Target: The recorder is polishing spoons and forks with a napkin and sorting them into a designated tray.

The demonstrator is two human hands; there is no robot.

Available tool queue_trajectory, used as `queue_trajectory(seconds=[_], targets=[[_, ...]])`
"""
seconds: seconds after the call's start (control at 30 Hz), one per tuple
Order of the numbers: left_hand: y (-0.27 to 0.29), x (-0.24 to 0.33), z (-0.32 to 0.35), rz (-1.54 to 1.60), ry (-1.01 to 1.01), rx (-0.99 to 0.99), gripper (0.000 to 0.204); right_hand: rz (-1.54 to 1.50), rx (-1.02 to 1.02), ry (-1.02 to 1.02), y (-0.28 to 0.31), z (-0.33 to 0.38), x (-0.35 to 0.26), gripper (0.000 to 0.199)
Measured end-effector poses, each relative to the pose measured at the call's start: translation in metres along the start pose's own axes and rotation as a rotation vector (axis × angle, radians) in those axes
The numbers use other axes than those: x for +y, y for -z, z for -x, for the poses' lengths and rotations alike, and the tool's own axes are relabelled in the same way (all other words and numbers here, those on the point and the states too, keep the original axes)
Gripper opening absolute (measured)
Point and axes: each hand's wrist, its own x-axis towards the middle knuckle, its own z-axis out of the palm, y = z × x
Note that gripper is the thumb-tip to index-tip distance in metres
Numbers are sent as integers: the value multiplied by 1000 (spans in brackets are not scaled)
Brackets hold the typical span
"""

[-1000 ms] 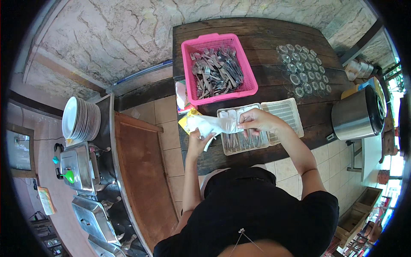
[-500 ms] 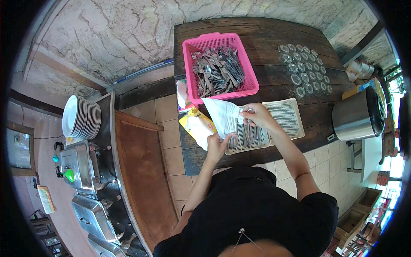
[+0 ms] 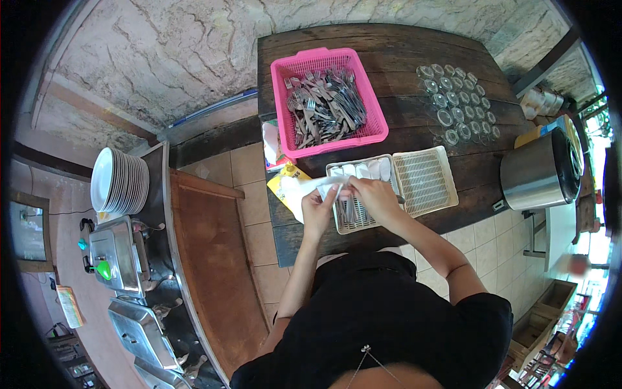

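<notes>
My left hand is closed on a white paper napkin, pinching its folded part. My right hand grips the same napkin from the other side; a dark handle end shows past this hand, and I cannot make out what it belongs to. Both hands are above a cream plastic basket. In it lie loose metal cutlery and a row of white napkin rolls. Left of the basket is a yellow napkin pack, partly covered by white paper.
A pink basket full of forks and knives stands behind. Beside the cream basket sits a second cream basket. Upturned glasses and a steel urn are to the right. Stacked plates and chafing dishes stand left.
The napkin was spread wide and upright; now it is folded small between my hands. My right hand has come down and left, nearer the left hand, uncovering the napkin rolls.
</notes>
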Motion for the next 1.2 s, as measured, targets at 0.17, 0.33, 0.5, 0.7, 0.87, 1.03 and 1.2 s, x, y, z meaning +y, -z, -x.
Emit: queue_trajectory(seconds=[0.17, 0.33, 0.5, 0.7, 0.87, 1.03, 1.2], targets=[[3, 12, -9, -68, 181, 41, 25, 99, -26, 111, -10, 12, -2, 12], [8, 17, -16, -96, 262, -28, 25, 83, -18, 119, 5, 12, -11, 18], [13, 19, -19, -36, -37, 24, 24, -23, -28, -33, 1, 9, 7, 21], [46, 31, -13, -746, -643, 43, 24, -439, -130, -264, 13, 7, 13, 22], [49, 40, 1, -898, -693, -29, 38, -607, -251, -355, 17, 3, 14, 21], [60, 43, -2, -1038, -687, -52, 19, -763, -340, -357, 12, 3, 18, 19], [63, 56, -6, -1040, -677, -170, 19, -908, -441, -352, 8, 6, 25, 19]])
